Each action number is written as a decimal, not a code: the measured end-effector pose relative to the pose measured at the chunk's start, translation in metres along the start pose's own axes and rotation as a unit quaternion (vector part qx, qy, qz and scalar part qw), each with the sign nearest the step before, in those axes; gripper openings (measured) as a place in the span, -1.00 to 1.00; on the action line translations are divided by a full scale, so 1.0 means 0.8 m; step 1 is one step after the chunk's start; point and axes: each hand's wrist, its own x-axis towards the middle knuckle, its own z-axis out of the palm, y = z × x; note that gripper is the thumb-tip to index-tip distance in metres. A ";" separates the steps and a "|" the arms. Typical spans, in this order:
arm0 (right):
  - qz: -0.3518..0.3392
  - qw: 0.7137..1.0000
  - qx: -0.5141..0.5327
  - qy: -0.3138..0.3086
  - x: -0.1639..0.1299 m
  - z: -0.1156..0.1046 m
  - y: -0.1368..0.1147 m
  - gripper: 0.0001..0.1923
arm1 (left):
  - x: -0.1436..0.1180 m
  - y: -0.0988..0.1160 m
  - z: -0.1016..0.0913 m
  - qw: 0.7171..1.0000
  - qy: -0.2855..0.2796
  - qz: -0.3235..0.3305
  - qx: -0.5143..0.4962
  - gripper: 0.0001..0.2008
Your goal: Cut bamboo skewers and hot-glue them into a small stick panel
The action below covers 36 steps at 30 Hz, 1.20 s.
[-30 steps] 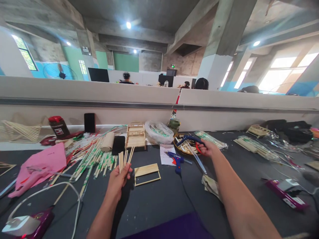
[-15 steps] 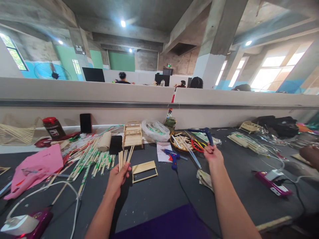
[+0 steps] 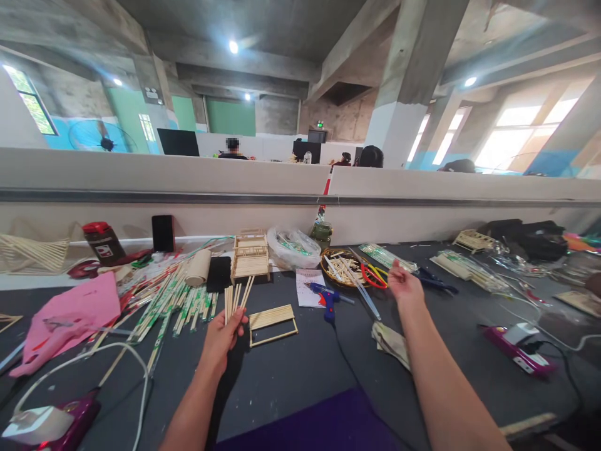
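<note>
My left hand is closed round several thin wooden sticks, which fan upward from its fingers. Just right of it, a small frame of sticks lies on the dark table, its upper part slatted. Loosely curled and holding nothing, my right hand hovers above the table. Beside it lies a dark blue-handled tool, partly hidden behind the hand. A wicker basket of short stick pieces and red-and-yellow-handled pliers are left of that hand. A blue glue gun rests between my hands.
Wrapped stick bundles and a pink sheet cover the left side. Behind stand a stick-built model and a plastic bag. A crumpled cloth and a purple power strip lie at right. A low partition runs behind.
My right hand has let go of the blue-handled tool, which now lies on the table to its right. The left hand keeps its sticks in nearly the same place.
</note>
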 end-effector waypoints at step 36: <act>0.187 0.913 -0.292 -0.217 -0.260 0.086 0.252 -0.60 | 0.001 -0.004 -0.020 0.993 0.002 -0.054 -0.106 -0.68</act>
